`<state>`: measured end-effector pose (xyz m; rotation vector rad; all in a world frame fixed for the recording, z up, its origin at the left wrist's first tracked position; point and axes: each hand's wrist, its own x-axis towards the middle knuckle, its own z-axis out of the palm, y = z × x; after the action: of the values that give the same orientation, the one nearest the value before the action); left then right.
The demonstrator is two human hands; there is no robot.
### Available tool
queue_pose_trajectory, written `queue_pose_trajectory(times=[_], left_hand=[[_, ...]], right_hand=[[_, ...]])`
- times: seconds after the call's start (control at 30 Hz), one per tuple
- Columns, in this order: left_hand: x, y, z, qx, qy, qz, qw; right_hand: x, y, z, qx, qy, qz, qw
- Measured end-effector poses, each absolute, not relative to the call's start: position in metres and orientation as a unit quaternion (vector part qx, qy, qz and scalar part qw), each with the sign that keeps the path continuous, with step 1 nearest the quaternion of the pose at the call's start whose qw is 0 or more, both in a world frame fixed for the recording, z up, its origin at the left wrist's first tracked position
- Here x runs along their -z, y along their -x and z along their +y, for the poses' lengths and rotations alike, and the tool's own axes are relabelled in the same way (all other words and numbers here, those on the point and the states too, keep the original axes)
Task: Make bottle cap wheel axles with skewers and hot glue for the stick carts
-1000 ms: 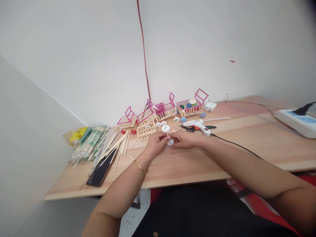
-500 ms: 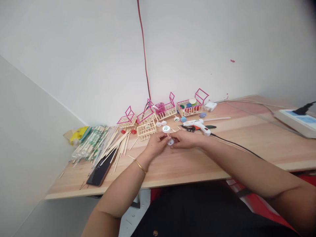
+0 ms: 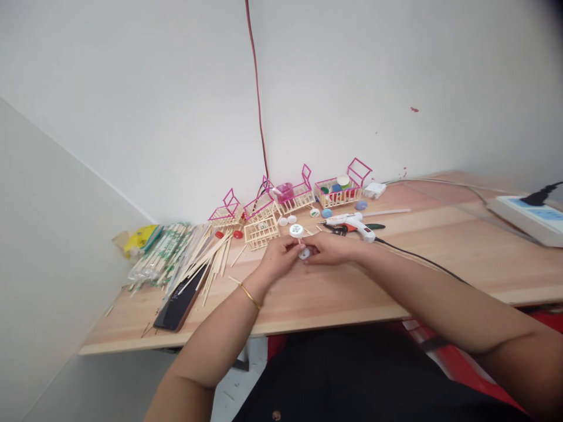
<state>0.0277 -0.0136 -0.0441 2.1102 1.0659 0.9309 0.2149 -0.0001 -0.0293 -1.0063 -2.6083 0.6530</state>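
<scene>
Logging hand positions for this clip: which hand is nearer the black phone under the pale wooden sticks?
Left. The left hand is to the right of the phone; the right hand is farther right, beyond it.

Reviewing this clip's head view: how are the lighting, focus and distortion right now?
Head view: soft, even light, faint shadows; wide-angle stretch toward the edges, where the power strip looks skewed; top right corner dark; lettering on the white cap too small to read.
</scene>
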Motion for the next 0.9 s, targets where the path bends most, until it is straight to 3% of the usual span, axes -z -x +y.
queue_pose_trajectory(times=[0.9], left_hand=[[0.0397,-0.0293,-0.0174,-0.334,-0.808,0.409,0.264]], right_hand=[[0.0216,-0.2140,-0.0045,-0.226,0.349,-0.901,0.121]])
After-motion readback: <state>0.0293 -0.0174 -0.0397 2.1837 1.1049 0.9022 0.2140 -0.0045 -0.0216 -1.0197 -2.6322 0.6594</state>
